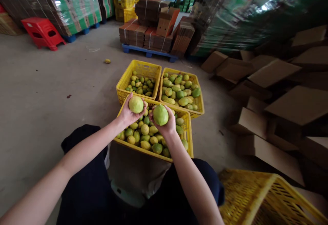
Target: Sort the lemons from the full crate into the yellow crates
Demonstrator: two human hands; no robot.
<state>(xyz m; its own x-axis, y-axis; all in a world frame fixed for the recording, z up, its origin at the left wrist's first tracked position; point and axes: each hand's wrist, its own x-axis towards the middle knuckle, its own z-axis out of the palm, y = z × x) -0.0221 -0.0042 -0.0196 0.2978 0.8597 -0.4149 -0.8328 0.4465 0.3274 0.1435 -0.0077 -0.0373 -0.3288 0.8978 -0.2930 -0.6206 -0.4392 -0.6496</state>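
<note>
My left hand (126,115) is wrapped around a pale yellow-green lemon (136,104). Beside it, my right hand (168,126) grips a greener lemon (160,115). Both hands are raised over a yellow plastic crate (190,134) in front of my knees, which holds many lemons from green to yellow. Behind it stand two more yellow crates. The left one (121,94) has smaller lemons low inside, and the right one (201,99) is filled higher with larger, longer green-yellow fruit.
A tipped yellow crate (256,190) is close at my right. Open cardboard boxes (274,69) pile up along the right side. Ahead, flattened cartons (133,35) sit on a blue pallet (148,51). A red stool (41,30) and one loose fruit (107,61) are on the floor.
</note>
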